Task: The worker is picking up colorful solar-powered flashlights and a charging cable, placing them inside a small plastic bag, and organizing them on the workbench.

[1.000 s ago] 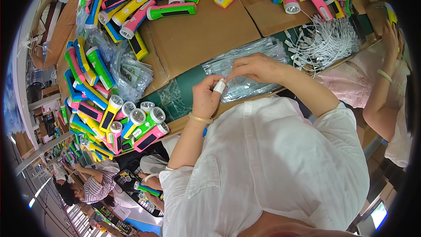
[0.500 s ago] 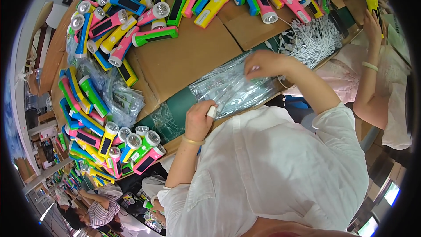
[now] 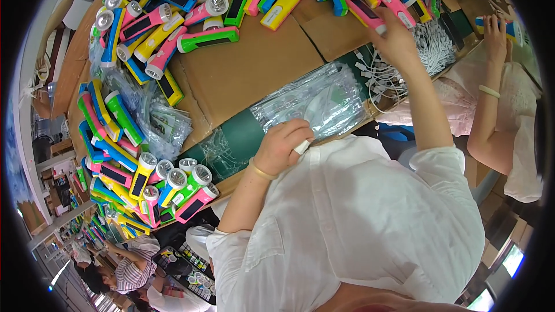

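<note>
My right hand (image 3: pixel 398 45) reaches to the far side of the table, its fingers closed on the lower end of a pink and yellow flashlight (image 3: pixel 364 14). That flashlight's lens end is hidden by my hand. Clear plastic bags (image 3: pixel 329 95) lie in a flat, shiny stack in front of me. At the stack's near edge, my left hand (image 3: pixel 282 147) has curled fingers pinching the plastic; a white wrap (image 3: pixel 302 147) covers one fingertip. Just beside my right wrist is a bundle of white cables (image 3: pixel 430 46).
Many coloured flashlights (image 3: pixel 165 29) are heaped along the far and left sides, several standing lens-up (image 3: pixel 175 179) at the near left. Packed bags (image 3: pixel 167 124) lie by the cardboard (image 3: pixel 248 69). On the right, a co-worker's hand (image 3: pixel 495 37) holds a blue and yellow flashlight.
My right hand has moved from over the plastic bags to the pink flashlight, which has tilted. My left hand has slid right along the bags' near edge. The co-worker's flashlight has turned.
</note>
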The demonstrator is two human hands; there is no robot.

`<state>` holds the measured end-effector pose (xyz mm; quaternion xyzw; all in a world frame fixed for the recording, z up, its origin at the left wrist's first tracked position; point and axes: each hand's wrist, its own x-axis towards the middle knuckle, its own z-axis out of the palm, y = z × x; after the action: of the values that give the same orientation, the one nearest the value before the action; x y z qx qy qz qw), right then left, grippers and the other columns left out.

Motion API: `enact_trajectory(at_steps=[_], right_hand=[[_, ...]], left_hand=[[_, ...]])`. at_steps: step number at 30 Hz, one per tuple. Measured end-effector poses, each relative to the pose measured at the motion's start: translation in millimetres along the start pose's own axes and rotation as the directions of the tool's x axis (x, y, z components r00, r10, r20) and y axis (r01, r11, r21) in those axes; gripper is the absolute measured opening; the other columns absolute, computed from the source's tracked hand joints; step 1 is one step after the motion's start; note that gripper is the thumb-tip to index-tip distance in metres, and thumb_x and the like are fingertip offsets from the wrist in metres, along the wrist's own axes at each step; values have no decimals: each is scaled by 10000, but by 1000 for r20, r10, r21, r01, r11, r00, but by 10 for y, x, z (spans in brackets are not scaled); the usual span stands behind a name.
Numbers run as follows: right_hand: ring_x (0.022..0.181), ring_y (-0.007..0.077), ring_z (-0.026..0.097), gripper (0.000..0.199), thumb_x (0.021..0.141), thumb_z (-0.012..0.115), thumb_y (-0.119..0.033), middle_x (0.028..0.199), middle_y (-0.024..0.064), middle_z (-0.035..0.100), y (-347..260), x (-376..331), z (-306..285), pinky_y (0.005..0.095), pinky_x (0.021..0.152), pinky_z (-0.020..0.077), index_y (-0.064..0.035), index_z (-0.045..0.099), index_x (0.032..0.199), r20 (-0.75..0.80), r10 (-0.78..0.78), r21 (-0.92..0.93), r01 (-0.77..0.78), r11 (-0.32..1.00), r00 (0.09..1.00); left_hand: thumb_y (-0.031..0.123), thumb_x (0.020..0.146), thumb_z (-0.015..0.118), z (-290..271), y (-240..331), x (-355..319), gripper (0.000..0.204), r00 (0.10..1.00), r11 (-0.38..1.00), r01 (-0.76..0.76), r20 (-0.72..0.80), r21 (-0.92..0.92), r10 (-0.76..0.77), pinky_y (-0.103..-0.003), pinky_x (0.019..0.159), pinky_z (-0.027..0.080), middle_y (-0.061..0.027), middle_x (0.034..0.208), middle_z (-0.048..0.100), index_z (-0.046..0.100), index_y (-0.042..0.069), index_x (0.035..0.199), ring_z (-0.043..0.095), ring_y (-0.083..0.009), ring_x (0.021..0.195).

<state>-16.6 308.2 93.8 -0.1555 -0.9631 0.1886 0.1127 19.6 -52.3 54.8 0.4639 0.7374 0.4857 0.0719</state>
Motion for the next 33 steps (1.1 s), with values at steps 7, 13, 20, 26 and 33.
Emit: enact_trajectory(at_steps=[7, 13, 20, 26, 33], right_hand=[[1179, 184, 572, 645, 834, 736, -66, 1312, 97, 596, -383, -398, -734, 317, 1005, 455, -30, 496, 1432, 159, -394, 550, 250, 797, 905], [1298, 271, 551, 761, 787, 775, -67, 1413, 105, 539, -699, -401, -532, 383, 1093, 440, -73, 459, 1479, 632, -594, 596, 178, 783, 498], [1191, 252, 615, 731, 853, 791, -173, 1293, 115, 632, -824, -627, 411, 398, 962, 503, -55, 421, 1472, 596, -591, 747, -107, 656, 544], [1070, 346, 667, 569, 878, 749, -169, 1134, 198, 680, -863, -632, 279, 424, 892, 526, -26, 494, 1366, 603, -583, 638, 109, 762, 545], [969, 387, 692, 338, 826, 705, -89, 1016, 185, 713, -941, -605, -53, 480, 822, 541, -69, 654, 1160, 746, -541, 374, 428, 823, 388]], left_hand=[[-14, 795, 659, -15, -94, 4, 184, 999, 999, 38, -29, -30, -39, -381, 749, 553, -118, 1005, 662, 664, 50, 967, 666, -323, 846], [-28, 799, 685, 31, -123, -37, 171, 990, 999, 27, -137, 38, -22, -356, 698, 538, -113, 965, 634, 668, 39, 955, 658, -297, 824], [-22, 798, 698, 135, -143, -5, 165, 987, 999, 17, -158, 42, -10, -357, 722, 542, -115, 984, 633, 670, 39, 948, 659, -302, 851], [-7, 804, 717, 68, -128, -54, 154, 977, 998, 55, -205, 11, -52, -349, 751, 538, -113, 975, 646, 678, 39, 947, 657, -296, 867], [-31, 759, 730, -30, -140, -55, 169, 991, 998, -2, -136, -62, -6, -368, 726, 516, -102, 935, 613, 684, 40, 905, 620, -298, 838]])
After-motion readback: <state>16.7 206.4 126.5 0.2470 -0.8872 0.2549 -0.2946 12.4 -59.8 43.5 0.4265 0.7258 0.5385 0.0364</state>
